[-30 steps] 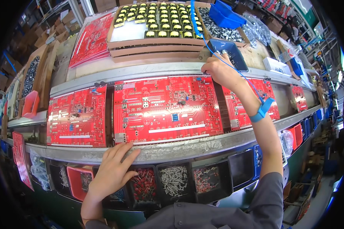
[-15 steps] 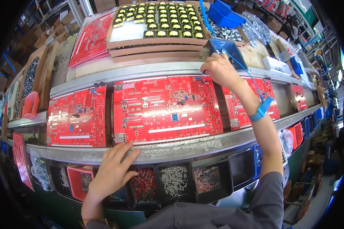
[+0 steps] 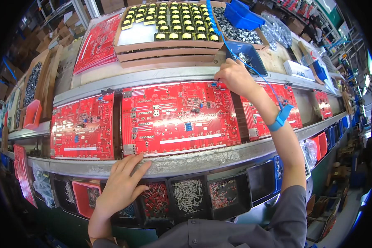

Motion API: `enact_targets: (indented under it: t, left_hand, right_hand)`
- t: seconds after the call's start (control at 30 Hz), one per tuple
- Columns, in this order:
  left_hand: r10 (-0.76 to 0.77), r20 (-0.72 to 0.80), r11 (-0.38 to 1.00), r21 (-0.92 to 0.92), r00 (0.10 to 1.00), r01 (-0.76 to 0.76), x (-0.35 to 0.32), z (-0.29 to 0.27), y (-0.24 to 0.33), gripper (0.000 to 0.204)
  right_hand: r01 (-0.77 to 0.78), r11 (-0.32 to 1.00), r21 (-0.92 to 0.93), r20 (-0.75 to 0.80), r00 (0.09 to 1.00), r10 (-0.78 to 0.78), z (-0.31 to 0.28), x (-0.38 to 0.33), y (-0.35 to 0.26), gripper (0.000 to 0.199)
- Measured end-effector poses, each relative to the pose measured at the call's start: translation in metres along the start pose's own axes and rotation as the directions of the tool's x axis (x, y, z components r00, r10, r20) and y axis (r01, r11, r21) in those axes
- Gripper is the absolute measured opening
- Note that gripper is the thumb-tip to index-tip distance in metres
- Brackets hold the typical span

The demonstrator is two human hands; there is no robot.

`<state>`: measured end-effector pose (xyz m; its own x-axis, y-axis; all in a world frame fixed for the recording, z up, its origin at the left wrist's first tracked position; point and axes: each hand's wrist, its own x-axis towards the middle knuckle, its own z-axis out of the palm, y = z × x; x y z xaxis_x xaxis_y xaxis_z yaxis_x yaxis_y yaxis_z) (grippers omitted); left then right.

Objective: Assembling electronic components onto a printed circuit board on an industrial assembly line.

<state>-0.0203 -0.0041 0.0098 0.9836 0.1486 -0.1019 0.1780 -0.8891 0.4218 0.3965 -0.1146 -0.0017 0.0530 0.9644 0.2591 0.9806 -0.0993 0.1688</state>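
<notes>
shifting slightly leftward, our right hand (image 3: 237,77) is now hovering at the far right corner of the central red circuit board (image 3: 173,120), and the blue parts bin (image 3: 258,66) beyond that corner is showing more of its inside than a second ago. to us, this is suggesting that the work is centring on the board's corner rather than on the bin. the board itself is lying flat, and our left hand (image 3: 122,182) is staying at its near left corner.

we are keeping the right fingers curled and bunched, their tips pointing leftward by the board's far edge; the hand is hiding their inner side, so we cannot tell how far apart they are standing or whether they are gripping a small part. a small blue component (image 3: 213,84) is sitting on the board just beside them. we are holding the left fingers loosely spread, the thumb well apart and nothing between them. their tips are resting along the board's near edge; whether they are touching the board or only the front metal rail (image 3: 202,160), we cannot tell.
</notes>
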Motion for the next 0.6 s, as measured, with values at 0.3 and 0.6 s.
enact_targets:
  t: [0.3,0.6]
  left_hand:
    - [0.008,0.001,1.000,0.001,1.000,-0.008,0.002,0.000,0.000,0.070]
    - [0.001,-0.003,1.000,-0.001,1.000,-0.001,0.001,0.001,0.000,0.070]
  right_hand:
    - [-0.477,0.858,0.191,-0.169,0.845,0.508,-0.032,0.000,0.054,0.016]
    - [-0.558,0.828,-0.059,0.011,0.829,0.559,-0.016,-0.004,0.092,0.017]
